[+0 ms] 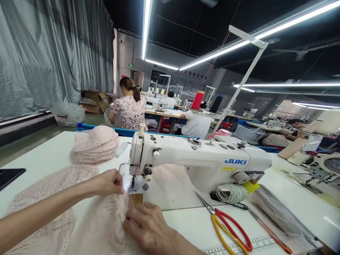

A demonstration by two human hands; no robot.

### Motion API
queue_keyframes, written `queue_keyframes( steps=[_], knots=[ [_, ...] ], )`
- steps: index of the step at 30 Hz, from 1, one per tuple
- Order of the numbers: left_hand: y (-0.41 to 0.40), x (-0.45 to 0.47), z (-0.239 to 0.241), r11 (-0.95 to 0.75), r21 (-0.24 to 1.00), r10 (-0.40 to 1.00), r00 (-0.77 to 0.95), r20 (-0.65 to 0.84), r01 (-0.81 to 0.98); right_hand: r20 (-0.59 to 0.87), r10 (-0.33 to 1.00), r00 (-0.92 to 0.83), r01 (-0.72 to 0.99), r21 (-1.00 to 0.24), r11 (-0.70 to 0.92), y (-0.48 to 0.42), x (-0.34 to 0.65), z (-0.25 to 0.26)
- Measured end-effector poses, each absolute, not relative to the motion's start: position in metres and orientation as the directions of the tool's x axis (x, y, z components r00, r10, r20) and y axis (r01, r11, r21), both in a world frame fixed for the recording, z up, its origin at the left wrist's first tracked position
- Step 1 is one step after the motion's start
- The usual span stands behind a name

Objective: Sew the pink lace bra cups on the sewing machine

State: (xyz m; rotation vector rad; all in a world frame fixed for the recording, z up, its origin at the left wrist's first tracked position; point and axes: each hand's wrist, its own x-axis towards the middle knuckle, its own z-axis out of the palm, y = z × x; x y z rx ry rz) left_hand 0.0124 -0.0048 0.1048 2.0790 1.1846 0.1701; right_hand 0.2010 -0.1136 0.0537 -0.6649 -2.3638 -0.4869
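Observation:
Pale pink fabric (103,216) lies in front of the white sewing machine (175,152), gripped at its edge by both hands. My left hand (110,182) pinches the fabric just left of the needle area (133,182). Closer to me, my right hand (146,225) has its fingers closed on the same piece, near a small brown plate (137,200). More pink lace-like fabric (53,184) spreads out under my left forearm. Behind it sits a stack of folded pink pieces (97,145).
Scissors with red and yellow handles (230,226) lie right of my right hand, over a clear ruler (261,242). A coil of white cord (231,193) rests by the machine's base. A dark phone-like object (10,176) is at the left edge. Other people sit at machines beyond.

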Motion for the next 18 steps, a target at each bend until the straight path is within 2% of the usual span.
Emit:
queue_keyframes(
  steps=[3,7,14,18],
  knots=[
    [-0.002,0.021,0.091,-0.443,0.501,0.853,0.521,-0.018,0.743,0.603,0.409,-0.685,0.6,0.15,0.785,-0.101,0.201,0.044],
    [-0.032,0.019,0.077,-0.626,0.342,0.775,0.606,0.179,0.7,0.627,0.439,-0.643,0.614,0.079,0.786,-0.099,0.203,0.036],
    [-0.053,0.014,0.052,-0.805,0.038,0.575,0.762,0.298,0.592,0.668,0.438,-0.602,0.638,0.071,0.767,-0.097,0.203,0.028],
    [-0.039,0.013,0.048,-0.802,0.025,0.566,0.746,0.35,0.597,0.69,0.47,-0.55,0.674,0.034,0.738,-0.093,0.204,0.03]
  ],
)
